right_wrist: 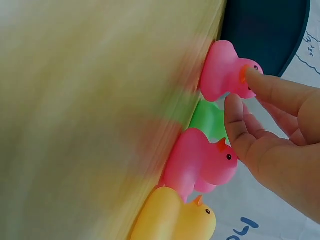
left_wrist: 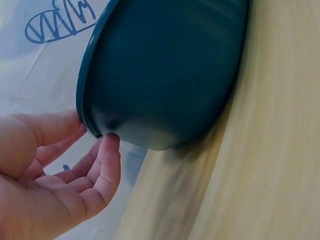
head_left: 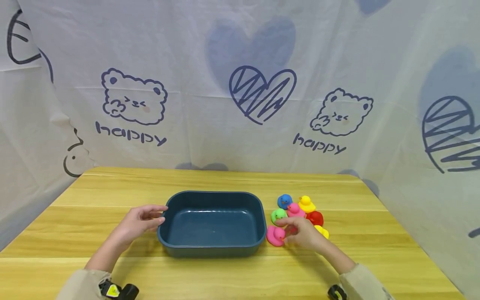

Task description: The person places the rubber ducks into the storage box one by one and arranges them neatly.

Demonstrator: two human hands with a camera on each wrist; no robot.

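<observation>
A dark teal rectangular basin (head_left: 215, 251) stands on the wooden table. At its left end, the thumb and fingertips of my left hand (head_left: 140, 221) rest against the rim, fingers slightly bent; the left wrist view shows them at the outer wall (left_wrist: 165, 75). My right hand (head_left: 301, 235) reaches over a group of toy ducks, thumb and fingers apart. Nearest to its fingertips is a pink rubber duck (head_left: 275, 236) beside the basin's right end; in the right wrist view they are right at the head of this pink duck (right_wrist: 220, 70). A green duck (head_left: 278, 216) sits just behind.
Also in the group are a blue duck (head_left: 285, 201), a yellow duck (head_left: 306, 204), another pink duck (head_left: 295, 209), a red duck (head_left: 315, 218) and a second yellow duck (head_left: 322, 231), partly covered by my right hand. A printed white cloth (head_left: 202, 125) hangs behind the table.
</observation>
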